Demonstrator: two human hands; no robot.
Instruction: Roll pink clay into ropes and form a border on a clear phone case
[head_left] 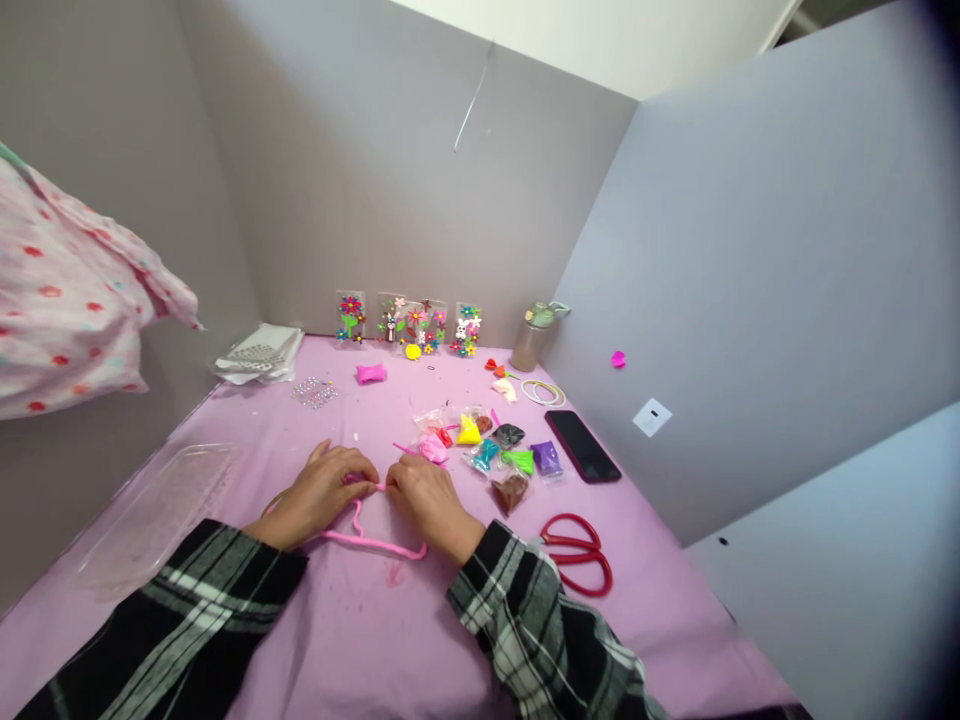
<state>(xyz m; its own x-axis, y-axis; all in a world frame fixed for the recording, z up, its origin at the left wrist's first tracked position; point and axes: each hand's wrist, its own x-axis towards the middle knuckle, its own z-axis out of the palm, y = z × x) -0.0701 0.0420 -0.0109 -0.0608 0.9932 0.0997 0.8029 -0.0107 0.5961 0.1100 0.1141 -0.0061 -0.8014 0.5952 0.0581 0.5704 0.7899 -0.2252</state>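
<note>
A pink, soft-looking clay strand forms an angular, hanger-like outline [371, 544] on the table in front of me. My left hand [330, 487] has its fingers closed on the outline's upper part, thumb and fingertips pinched together. Just beside it, the fingers of my right hand [427, 500] are pressed on the same pink strand. Only a short pink piece shows between the two hands; much of the outline's left and right sides is hidden under them. Past my right hand lie small bags of coloured clay, including a pink one [433, 447] and a yellow one [469, 430].
Red-handled scissors [589, 555] and a dark phone [582, 446] lie at the right. A clear plastic tray [161, 510] is at the left, near loose gems [315, 392] and white packets [262, 352]. Flower-decorated cards [412, 325] and a bottle [531, 340] stand along the back wall.
</note>
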